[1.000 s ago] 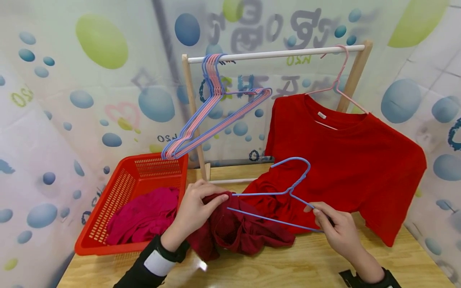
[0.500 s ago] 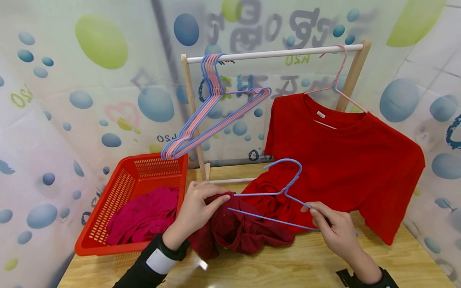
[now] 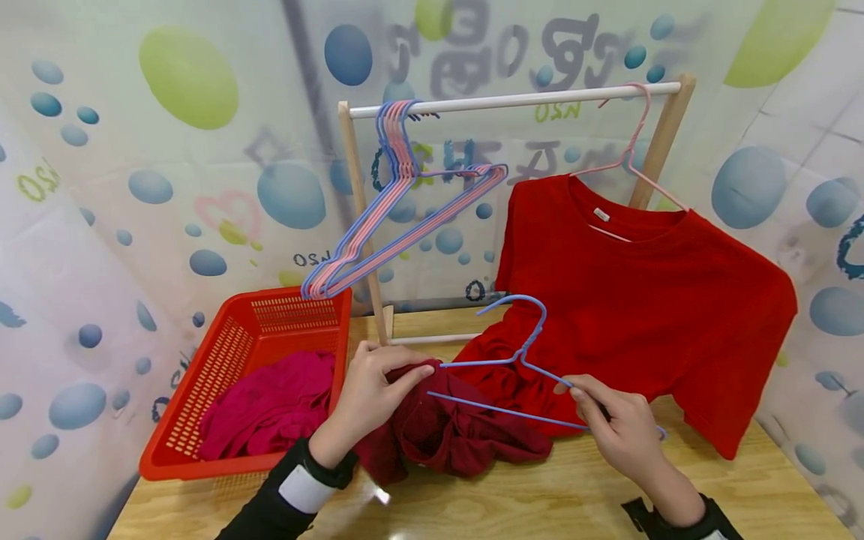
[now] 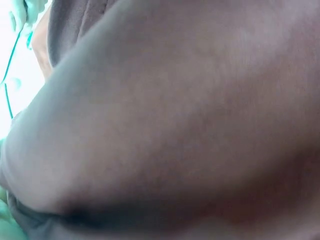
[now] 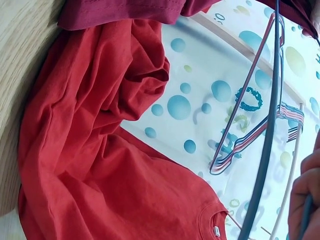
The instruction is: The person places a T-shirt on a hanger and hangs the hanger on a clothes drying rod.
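In the head view my left hand (image 3: 378, 390) pinches the edge of a dark red garment (image 3: 466, 435), which hangs bunched over the table. The right hand (image 3: 614, 427) grips one shoulder of a blue clothes hanger (image 3: 520, 358), its hook pointing up and left. The hanger's left end is hidden inside the garment, close by the left fingertips. Blurred cloth (image 4: 160, 110) fills most of the left wrist view. In the right wrist view the hanger's bar (image 5: 267, 130) crosses in front, and part of the right hand (image 5: 306, 195) shows at the edge.
A bright red T-shirt (image 3: 648, 300) hangs on a pink hanger from the rack's white rod (image 3: 513, 101). Several blue and pink hangers (image 3: 378, 217) hang at the rod's left. An orange basket (image 3: 202, 367) with magenta cloth (image 3: 270, 405) stands left on the wooden table (image 3: 513, 502).
The right hand has moved left with the blue hanger, sliding its left end further into the dark red garment. The left hand has stayed nearly in place.
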Available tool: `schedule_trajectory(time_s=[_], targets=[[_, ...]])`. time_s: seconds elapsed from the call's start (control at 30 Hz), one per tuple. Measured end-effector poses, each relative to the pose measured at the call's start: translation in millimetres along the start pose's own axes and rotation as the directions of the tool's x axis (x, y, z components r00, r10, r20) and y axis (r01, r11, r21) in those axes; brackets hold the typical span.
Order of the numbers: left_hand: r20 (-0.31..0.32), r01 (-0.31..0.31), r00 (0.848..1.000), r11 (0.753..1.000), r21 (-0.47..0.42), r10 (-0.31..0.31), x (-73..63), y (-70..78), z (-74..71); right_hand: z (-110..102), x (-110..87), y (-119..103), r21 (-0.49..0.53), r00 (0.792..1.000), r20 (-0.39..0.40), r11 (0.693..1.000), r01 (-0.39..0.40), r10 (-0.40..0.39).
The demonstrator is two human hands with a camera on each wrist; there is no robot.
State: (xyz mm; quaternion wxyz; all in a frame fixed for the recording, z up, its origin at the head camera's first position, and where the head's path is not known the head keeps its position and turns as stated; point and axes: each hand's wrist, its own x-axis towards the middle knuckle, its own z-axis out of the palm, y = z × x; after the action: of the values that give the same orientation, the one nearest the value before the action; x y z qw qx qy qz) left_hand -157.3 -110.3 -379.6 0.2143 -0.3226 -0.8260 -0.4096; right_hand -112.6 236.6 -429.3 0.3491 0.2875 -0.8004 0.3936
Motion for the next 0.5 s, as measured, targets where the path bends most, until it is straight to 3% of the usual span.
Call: schedule_trajectory(time_s=[0.23,0.5], targets=[[0.010,0.019,1.000,1.000,-0.008,-0.019,-0.7,-0.1,4.8,4.5,0.9,0.3,-0.020,1.000,-0.003,1.000,0.012,-0.012],[0.001,-0.007,1.000,1.000,-0.004,0.007,0.6,-0.2,6.5,10.3,3.6,1.0,-0.031,1.000,-0.006,0.999,0.028,-0.028]])
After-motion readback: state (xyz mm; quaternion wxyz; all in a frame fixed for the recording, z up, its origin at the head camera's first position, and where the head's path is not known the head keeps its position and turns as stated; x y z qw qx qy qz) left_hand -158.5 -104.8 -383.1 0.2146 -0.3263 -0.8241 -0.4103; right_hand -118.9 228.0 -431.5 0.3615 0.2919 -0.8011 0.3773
